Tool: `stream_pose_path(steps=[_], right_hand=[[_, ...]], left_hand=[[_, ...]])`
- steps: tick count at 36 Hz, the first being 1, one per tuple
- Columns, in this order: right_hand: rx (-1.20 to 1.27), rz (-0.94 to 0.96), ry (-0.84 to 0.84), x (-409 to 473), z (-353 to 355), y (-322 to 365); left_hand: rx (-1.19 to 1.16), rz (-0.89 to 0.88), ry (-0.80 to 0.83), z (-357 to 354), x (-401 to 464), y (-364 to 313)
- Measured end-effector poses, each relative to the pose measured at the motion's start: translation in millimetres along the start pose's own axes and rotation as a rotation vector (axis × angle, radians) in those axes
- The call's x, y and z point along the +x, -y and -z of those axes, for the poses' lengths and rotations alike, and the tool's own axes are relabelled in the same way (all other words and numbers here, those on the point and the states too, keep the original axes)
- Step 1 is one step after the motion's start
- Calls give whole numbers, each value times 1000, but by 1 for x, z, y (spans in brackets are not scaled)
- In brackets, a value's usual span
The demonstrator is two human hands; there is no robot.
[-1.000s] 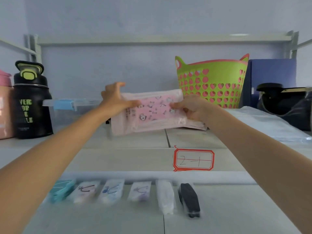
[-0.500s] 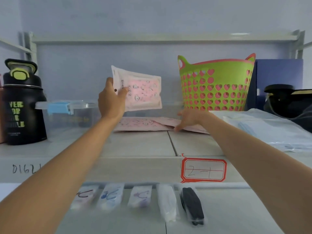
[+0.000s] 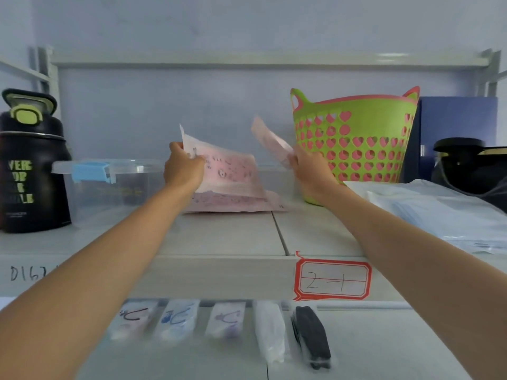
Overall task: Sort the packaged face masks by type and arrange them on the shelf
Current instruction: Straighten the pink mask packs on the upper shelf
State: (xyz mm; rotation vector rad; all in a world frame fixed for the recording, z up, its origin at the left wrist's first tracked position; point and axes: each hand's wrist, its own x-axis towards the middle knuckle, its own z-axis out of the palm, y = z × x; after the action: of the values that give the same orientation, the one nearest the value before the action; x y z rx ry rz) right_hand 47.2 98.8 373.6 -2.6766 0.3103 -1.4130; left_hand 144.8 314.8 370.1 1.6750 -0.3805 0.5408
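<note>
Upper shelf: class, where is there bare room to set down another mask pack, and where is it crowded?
Bare board lies in front of the flat pink pack, from the clear lidded box across to the clear bags. It is crowded behind: left hand and right hand each hold a pink pack beside the green basket.

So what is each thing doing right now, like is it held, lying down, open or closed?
left hand: grips a pink mask packet, lifted and tilted
right hand: pinches a second pink packet, raised
pink packet on the shelf: lying flat
black bottle: upright, lid closed
clear box: lid on
green basket: upright
row of small mask packets: lying flat on lower shelf
</note>
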Motion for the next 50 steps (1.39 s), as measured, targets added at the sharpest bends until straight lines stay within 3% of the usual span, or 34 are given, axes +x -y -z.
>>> stream_pose_path(steps=[3, 8, 12, 15, 18, 23, 27, 31, 35, 41, 46, 50], right_hand=[[23, 184, 128, -6, -5, 11], [-77, 373, 471, -17, -18, 24], [-69, 410, 639, -21, -21, 22], [70, 374, 706, -25, -17, 19], [311, 205, 645, -22, -15, 17], [430, -178, 249, -7, -14, 0], [852, -509, 472, -8, -7, -18], [1098, -459, 540, -4, -8, -22], [1072, -452, 535, -6, -8, -23], [1045, -479, 492, -8, -8, -15], [924, -518, 657, -14, -10, -11], [1031, -515, 624, -12, -5, -7]], left_hand=[[-264, 271, 157, -3, 6, 6], [-344, 441, 294, -8, 24, 28], [-336, 465, 393, -2, 7, 17], [-322, 403, 397, -6, 0, 19], [-361, 356, 343, -4, 1, 19], [-445, 269, 218, 5, 5, 16], [-491, 223, 268, 9, 5, 14], [-472, 201, 448, 10, -1, 10], [-433, 246, 603, 15, -8, 4], [-408, 256, 624, 18, -10, 2], [-166, 145, 679, 16, -14, 17], [-227, 68, 524, 13, -15, 14]])
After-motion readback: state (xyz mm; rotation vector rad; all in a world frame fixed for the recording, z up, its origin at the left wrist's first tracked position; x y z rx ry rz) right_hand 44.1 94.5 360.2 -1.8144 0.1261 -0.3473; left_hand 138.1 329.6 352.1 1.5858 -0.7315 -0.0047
